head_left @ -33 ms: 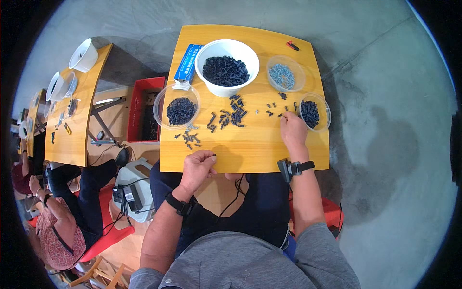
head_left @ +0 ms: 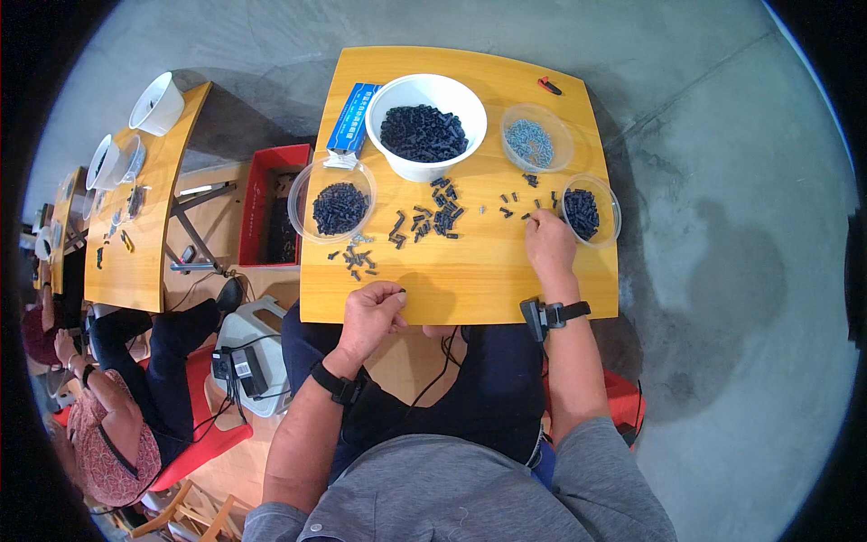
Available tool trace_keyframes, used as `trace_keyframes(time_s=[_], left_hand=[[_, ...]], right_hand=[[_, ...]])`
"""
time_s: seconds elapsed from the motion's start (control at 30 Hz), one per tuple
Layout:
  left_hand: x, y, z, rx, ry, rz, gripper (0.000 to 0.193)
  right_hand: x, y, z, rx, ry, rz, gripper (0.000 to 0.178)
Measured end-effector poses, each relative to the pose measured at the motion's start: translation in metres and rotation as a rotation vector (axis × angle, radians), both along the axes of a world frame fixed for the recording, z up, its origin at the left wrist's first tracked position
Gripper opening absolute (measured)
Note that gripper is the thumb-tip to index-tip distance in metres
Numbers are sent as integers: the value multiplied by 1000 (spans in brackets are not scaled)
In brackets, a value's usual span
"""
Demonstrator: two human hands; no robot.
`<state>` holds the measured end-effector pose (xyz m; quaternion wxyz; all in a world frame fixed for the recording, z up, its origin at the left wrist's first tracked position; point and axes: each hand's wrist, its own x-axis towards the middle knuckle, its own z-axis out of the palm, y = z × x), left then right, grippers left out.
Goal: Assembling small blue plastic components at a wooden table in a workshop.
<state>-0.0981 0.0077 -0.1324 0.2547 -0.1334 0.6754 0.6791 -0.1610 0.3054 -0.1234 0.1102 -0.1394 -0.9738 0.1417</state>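
My left hand [head_left: 370,313] is closed in a pinch at the table's near edge, with the tip of a small black plastic part [head_left: 403,291] showing at the fingertips. My right hand [head_left: 549,242] reaches over the right side of the table, its fingers closed and touching down beside a few loose black pieces [head_left: 506,213]; what they pinch is too small to make out. Right of it stands a clear tub [head_left: 616,217] of black parts. Black parts [head_left: 444,219] lie scattered mid-table. Small dark pieces with pale screws [head_left: 357,260] lie nearer my left hand.
A big white bowl [head_left: 477,108] of black parts stands at the back, beside a blue box [head_left: 353,117]. Clear tubs hold bluish screws [head_left: 528,143] and black parts [head_left: 340,208]. A red-black tool [head_left: 549,86] lies far right. A red bin [head_left: 256,208] and a seated person [head_left: 117,425] are left.
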Motion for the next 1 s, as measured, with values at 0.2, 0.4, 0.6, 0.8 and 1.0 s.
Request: trace_keyframes(time_s=[0.2, 0.4, 0.6, 0.8, 1.0], left_hand=[[0, 1, 1, 1, 1, 16, 15], [1, -1, 2, -11, -10, 18, 14], [2, -3, -2, -19, 44, -6, 16], [8, 1, -2, 73, 52, 50, 16], [29, 10, 34, 202, 131, 86, 13]], right_hand=[[-5, -5, 0, 52, -94, -24, 16], [-1, -6, -4, -105, 2, -80, 18], [15, 0, -15, -582, 257, -23, 10], [41, -22, 4, -1058, 120, 22, 6], [74, -63, 25, -1297, -28, 82, 8]])
